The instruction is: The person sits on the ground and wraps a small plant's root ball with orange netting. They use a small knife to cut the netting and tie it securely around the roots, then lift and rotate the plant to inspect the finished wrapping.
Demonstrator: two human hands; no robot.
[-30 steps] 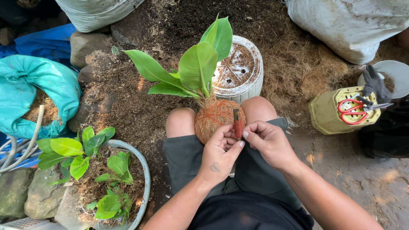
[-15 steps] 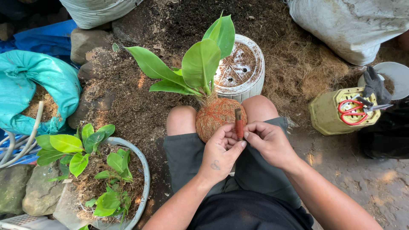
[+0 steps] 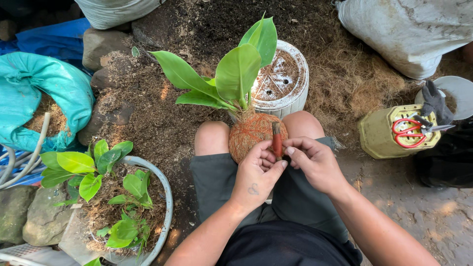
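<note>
Here, nearest the camera, the left hand (image 3: 256, 172) and right hand (image 3: 313, 162) are meeting over the lap, fingers curled together — both pinching a small red tool (image 3: 277, 140), a narrow stick with a darker tip, held upright against the root ball (image 3: 253, 133). The ball is resting between the knees: round, rust-brown, wrapped in rough, stringy fibre, with broad glossy leaves (image 3: 236, 74) rising from its top. By the look of it the wrapping is well along and the hands are working at the surface; any next move is going to call for a steady pinch and a light push, so the fibre is not torn. Beyond the knees an upturned white pot (image 3: 283, 81) is sitting on loose husk. Farther right, red scissors (image 3: 409, 130) are lying on a yellow container (image 3: 379, 138); to the left, a basin (image 3: 165, 189) of leafy seedlings.
</note>
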